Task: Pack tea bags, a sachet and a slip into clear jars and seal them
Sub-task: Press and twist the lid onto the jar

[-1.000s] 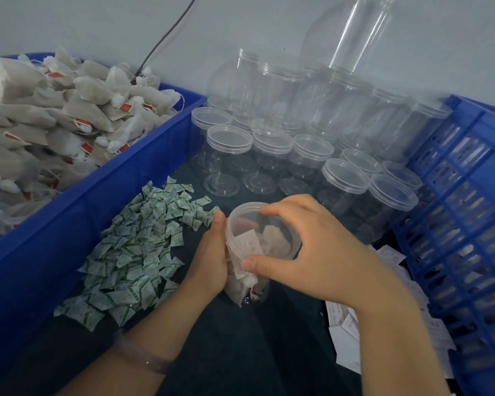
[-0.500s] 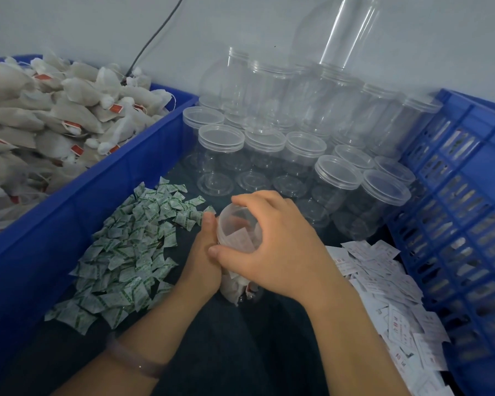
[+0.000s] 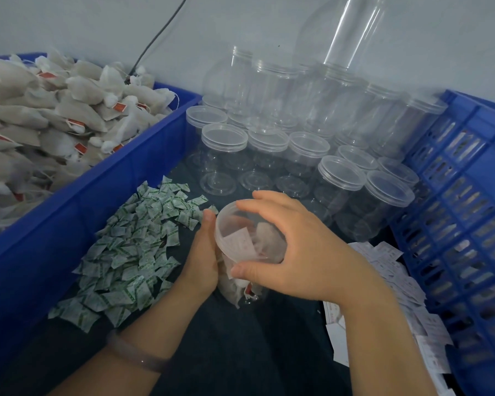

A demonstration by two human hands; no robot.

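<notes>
Dark tabletop (image 3: 269, 352), left hand (image 3: 202, 261) gripping filled jar (image 3: 240, 287), right hand (image 3: 306, 252) curled round its lid (image 3: 230, 222)

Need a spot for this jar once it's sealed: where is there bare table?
The bare dark table lies nearest you, between the sachets on the left and the slips on the right. Behind the filled jar it is crowded with empty jars; a blue bin and a blue crate wall in both sides.
</notes>
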